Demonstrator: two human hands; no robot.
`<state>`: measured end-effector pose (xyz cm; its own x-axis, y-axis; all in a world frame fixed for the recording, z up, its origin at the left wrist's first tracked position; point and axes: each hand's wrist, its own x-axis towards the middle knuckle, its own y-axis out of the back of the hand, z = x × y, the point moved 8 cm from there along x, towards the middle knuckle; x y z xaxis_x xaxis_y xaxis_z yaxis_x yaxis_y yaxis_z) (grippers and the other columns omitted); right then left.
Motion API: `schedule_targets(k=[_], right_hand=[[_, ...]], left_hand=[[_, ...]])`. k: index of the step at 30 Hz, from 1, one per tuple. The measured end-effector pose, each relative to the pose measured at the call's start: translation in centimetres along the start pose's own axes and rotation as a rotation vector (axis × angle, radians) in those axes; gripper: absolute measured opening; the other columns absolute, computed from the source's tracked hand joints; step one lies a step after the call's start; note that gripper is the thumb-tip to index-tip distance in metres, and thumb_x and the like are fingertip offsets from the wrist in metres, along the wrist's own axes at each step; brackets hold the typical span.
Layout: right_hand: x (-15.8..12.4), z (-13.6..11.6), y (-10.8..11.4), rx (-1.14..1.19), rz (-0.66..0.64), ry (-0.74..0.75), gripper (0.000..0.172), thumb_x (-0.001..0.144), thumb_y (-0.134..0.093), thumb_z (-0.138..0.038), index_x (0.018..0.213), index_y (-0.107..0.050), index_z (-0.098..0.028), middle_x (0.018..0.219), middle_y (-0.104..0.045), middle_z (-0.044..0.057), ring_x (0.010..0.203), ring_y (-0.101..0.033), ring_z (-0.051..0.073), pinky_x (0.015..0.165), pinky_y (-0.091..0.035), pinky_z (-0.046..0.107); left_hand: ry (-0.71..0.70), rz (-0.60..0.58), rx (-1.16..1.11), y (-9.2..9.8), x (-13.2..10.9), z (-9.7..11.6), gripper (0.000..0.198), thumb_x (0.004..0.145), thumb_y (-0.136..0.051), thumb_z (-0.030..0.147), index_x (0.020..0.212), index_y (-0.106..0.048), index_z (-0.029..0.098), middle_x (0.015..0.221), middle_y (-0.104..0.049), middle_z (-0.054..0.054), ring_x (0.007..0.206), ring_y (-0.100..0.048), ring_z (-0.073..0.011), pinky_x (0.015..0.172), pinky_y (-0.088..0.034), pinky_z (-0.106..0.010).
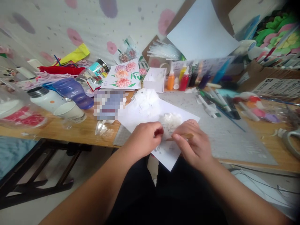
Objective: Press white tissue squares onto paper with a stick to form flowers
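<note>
A sheet of white paper (pixel 172 164) lies at the front edge of the table, its near corner hanging over my lap. Above its left part, my left hand (pixel 147 137) is closed with the fingers curled; whatever is in them is hidden. My right hand (pixel 195 142) grips a thin wooden stick (pixel 188 136), whose darker end points left toward my left fingers. Just beyond both hands sits a small fluffy white clump (pixel 172 119) on the paper. Farther back on the sheet is a larger heap of white paper bits (pixel 147 100).
A grey cutting mat (pixel 234 140) lies under the paper, with pens (pixel 222 100) on its right. Paint bottles (pixel 184 80), a white box (pixel 154 79) and flower pictures (pixel 124 75) stand behind. On the left are a paper cup (pixel 69 112) and a white bottle (pixel 47 98). A tape roll (pixel 292 140) is far right.
</note>
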<state>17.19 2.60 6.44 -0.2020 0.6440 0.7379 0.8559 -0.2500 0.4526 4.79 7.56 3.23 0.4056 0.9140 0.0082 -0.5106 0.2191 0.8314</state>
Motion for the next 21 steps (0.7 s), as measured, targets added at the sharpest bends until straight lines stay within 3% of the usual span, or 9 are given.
schedule_targets(k=[6, 11, 16, 21], right_hand=[[0.0, 0.3, -0.3, -0.026, -0.03, -0.017, 0.018, 0.087, -0.05, -0.014, 0.071, -0.055, -0.019, 0.064, -0.061, 0.002, 0.061, -0.055, 0.015, 0.068, -0.037, 0.037], [-0.1, 0.6, -0.9, -0.098, -0.093, -0.04, 0.021, 0.088, -0.049, -0.016, 0.07, -0.058, -0.018, 0.064, -0.061, 0.002, 0.062, -0.055, 0.015, 0.069, -0.037, 0.037], [-0.3, 0.7, -1.6, -0.175, -0.154, -0.02, 0.023, 0.09, -0.049, -0.019, 0.068, -0.058, -0.017, 0.062, -0.058, 0.002, 0.062, -0.052, 0.015, 0.07, -0.036, 0.038], [-0.4, 1.0, -1.9, -0.178, -0.164, -0.035, 0.024, 0.091, -0.049, -0.019, 0.067, -0.056, -0.017, 0.062, -0.058, 0.002, 0.06, -0.051, 0.014, 0.068, -0.037, 0.037]], left_hand=[[-0.016, -0.004, -0.03, -0.2, 0.0, -0.1, 0.011, 0.074, -0.053, 0.013, 0.071, -0.06, 0.021, 0.063, -0.059, 0.005, 0.055, -0.05, -0.0093, 0.051, -0.035, -0.021], [0.006, 0.018, -0.19, 0.3, -0.7, -0.7, 0.008, 0.08, -0.054, 0.018, 0.074, -0.059, 0.021, 0.059, -0.055, 0.008, 0.052, -0.047, -0.007, 0.049, -0.036, -0.019], [-0.078, 0.148, -0.195, 1.6, -2.3, -1.4, 0.01, 0.081, -0.056, 0.014, 0.074, -0.06, 0.02, 0.068, -0.057, 0.006, 0.061, -0.051, -0.0076, 0.056, -0.04, -0.02], [-0.162, 0.145, -0.175, 0.8, -3.5, -1.4, 0.014, 0.081, -0.057, 0.011, 0.081, -0.066, 0.02, 0.081, -0.06, 0.001, 0.071, -0.055, -0.0099, 0.064, -0.044, -0.023]])
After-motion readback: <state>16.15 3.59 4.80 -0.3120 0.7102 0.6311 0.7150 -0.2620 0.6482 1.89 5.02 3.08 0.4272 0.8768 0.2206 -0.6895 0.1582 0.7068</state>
